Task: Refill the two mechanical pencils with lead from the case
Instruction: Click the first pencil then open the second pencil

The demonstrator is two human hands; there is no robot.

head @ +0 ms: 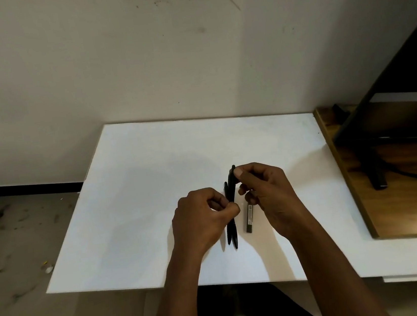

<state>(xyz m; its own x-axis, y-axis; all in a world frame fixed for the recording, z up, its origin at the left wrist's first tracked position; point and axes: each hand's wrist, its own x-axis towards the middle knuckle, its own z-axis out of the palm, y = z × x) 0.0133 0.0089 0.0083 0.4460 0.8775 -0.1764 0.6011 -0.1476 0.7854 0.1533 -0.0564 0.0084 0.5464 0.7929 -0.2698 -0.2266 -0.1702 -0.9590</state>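
- Pinching the top end of the first pencil (232, 184), the right hand (268, 197) sits right of centre, thumb and forefinger closed on the tip, the other fingers loosely curled below.
- The left hand (202, 219), just left of centre, has thumb and curled fingers closed round the same pencil at mid-length.
- Both forearms rise from the bottom edge of the frame.
- Two black pencils: the first stands steeply between the hands, and the second pencil (226, 191) lies close along its left side. Whether the left hand also grips the second is unclear.
- One lead case (249, 217) lies flat on the white table (138, 180), just right of the pencils, partly under the right hand, touched by neither hand.
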